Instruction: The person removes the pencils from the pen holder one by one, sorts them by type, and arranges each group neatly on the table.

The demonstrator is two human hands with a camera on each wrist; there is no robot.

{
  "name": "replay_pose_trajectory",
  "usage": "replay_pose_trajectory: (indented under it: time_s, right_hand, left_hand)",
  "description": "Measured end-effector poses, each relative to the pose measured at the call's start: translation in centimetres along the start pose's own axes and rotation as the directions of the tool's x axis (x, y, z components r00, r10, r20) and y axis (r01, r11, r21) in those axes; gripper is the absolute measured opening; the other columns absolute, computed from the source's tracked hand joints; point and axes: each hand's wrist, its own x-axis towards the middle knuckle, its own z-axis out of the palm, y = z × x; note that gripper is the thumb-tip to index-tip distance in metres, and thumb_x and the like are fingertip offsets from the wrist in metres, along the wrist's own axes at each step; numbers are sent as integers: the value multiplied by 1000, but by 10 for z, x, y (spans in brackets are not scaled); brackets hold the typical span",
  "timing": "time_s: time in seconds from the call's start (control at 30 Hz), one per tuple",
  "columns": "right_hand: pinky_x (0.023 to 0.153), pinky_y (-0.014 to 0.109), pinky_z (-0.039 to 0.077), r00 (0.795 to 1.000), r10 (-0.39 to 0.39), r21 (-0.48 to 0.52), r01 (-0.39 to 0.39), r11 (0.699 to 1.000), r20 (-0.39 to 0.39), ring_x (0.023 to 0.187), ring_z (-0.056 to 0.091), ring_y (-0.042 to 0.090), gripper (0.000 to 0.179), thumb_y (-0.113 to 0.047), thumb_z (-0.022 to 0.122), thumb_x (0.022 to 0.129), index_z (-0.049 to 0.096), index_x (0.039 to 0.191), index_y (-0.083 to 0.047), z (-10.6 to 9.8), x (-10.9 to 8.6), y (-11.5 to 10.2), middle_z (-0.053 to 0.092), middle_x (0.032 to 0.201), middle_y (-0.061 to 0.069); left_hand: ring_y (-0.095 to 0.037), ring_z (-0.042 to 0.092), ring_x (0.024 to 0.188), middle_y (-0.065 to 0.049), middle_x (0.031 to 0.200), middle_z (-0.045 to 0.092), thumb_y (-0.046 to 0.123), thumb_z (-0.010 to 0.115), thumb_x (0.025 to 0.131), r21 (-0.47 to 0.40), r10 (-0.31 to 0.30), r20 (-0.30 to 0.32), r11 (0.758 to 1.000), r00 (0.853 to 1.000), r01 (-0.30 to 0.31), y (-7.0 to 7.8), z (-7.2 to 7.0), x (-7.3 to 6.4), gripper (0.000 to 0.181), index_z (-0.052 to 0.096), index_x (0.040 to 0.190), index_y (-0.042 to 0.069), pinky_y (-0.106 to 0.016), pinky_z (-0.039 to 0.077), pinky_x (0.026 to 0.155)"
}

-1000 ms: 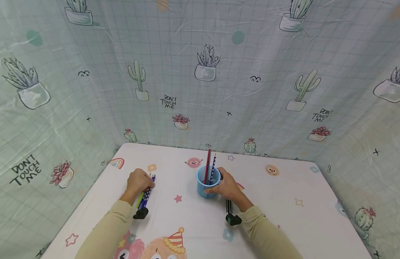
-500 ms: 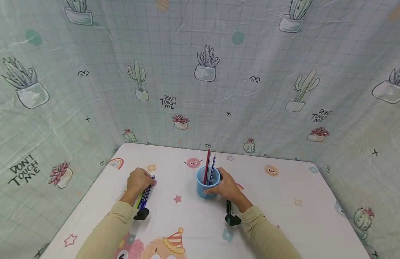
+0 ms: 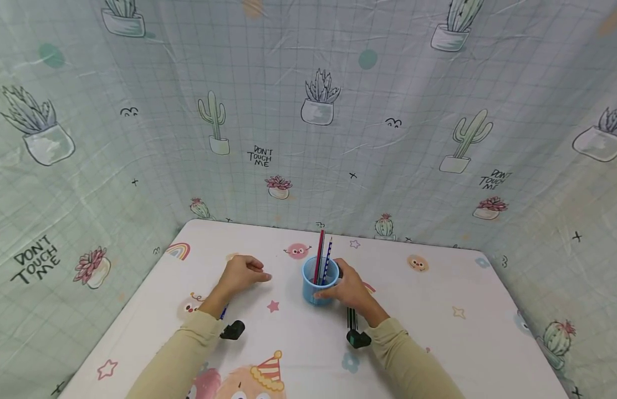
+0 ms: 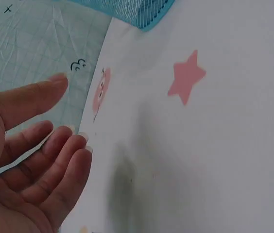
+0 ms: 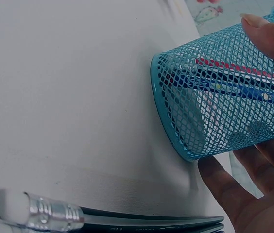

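Observation:
In the head view my left hand (image 3: pixel 242 274) is over the left-middle of the table, with nothing held. The left wrist view shows its fingers (image 4: pixel 71 170) loosely bent and apart from the thumb. A blue pencil (image 3: pixel 224 311) shows beside the left wrist, most of it hidden beneath the arm. My right hand (image 3: pixel 349 285) grips a light-blue mesh pencil cup (image 3: pixel 313 292) from the right, thumb on the near side. Inside the cup lean a red pencil (image 3: pixel 319 255), a dark one and a blue dotted pencil (image 3: pixel 328 259). In the right wrist view fingers and thumb span the mesh.
Black pencils (image 3: pixel 352 318) with white erasers (image 5: pixel 15 209) lie on the table by the right wrist. Black wrist cameras (image 3: pixel 232 330) sit under both forearms. The white printed table cloth (image 3: pixel 413 332) ends at a cactus-print curtain (image 3: pixel 268 111) behind and at the sides.
My left hand has left the ends of the blue and green pencils and moved right towards the cup, its fingers loosening. The right hand and cup have stayed put.

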Motion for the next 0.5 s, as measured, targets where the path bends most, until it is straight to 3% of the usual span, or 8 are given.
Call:
replay_pose_trajectory:
  time_s: [0.13, 0.23, 0.5]
  right_hand:
    - [113, 61, 49, 1000, 3, 0, -3, 1000, 2, 134, 58, 36, 91, -25, 101, 65, 53, 141, -12, 0, -1, -1, 62, 145, 11]
    - [113, 61, 48, 1000, -3, 5, 3, 1000, 8, 134, 58, 35, 91, -25, 101, 65, 53, 141, -12, -1, -1, -2, 62, 144, 11]
    - [113, 60, 49, 1000, -30, 4, 30, 1000, 7, 131, 60, 33, 89, -26, 101, 67, 53, 140, -11, 0, -2, -1, 63, 142, 10]
  left_hand:
    - [-25, 71, 106, -19, 121, 73, 24, 89, 83, -156, 64, 99, 987, 993, -48, 14, 16, -2, 56, 68, 128, -3, -34, 62, 91]
    - [-35, 67, 123, -21, 136, 67, 25, 88, 86, -234, 117, 158, 969, 980, -78, 24, 29, -5, 65, 61, 139, -1, -41, 60, 103]
    - [-39, 55, 141, -18, 151, 58, 27, 88, 85, -348, 239, 192, 924, 952, -161, 41, 61, -11, 82, 47, 154, 6, -50, 51, 114]
